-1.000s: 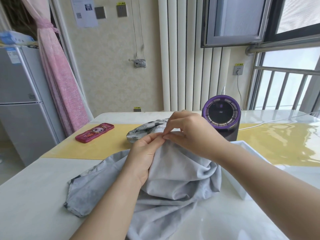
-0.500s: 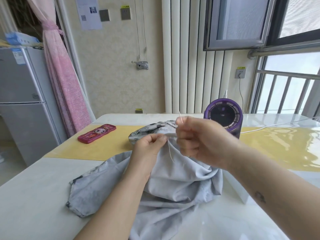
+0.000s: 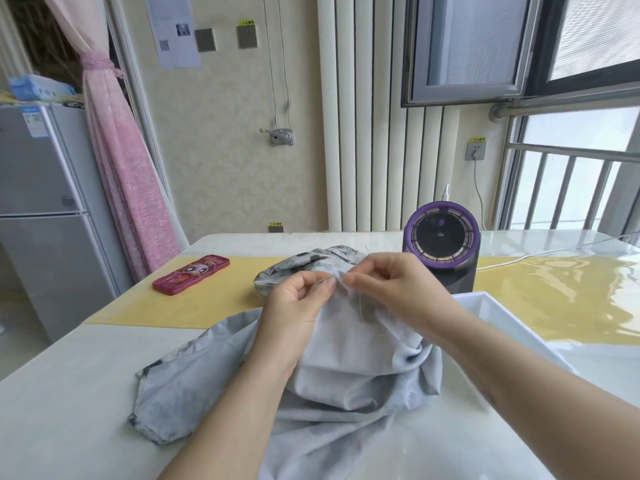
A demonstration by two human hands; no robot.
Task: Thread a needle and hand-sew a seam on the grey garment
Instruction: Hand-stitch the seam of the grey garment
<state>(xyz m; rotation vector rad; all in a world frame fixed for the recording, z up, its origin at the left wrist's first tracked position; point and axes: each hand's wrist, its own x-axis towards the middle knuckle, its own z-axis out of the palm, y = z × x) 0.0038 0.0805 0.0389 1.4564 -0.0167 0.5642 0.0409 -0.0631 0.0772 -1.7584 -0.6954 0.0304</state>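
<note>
Left hand (image 3: 294,306) pinches a raised fold of the grey garment (image 3: 346,358) on the surface (image 3: 69,393); right hand (image 3: 394,289), fingertip grip pinched tight, holds the same fold just beside it.

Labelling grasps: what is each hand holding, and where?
Left hand pinches the grey garment at its raised fold. Right hand pinches at the same fold; a needle cannot be made out.

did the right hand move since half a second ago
Yes. Against the purple fan, the right hand has dropped from level with the fan's face to its base, fingers at the grey garment.
</note>
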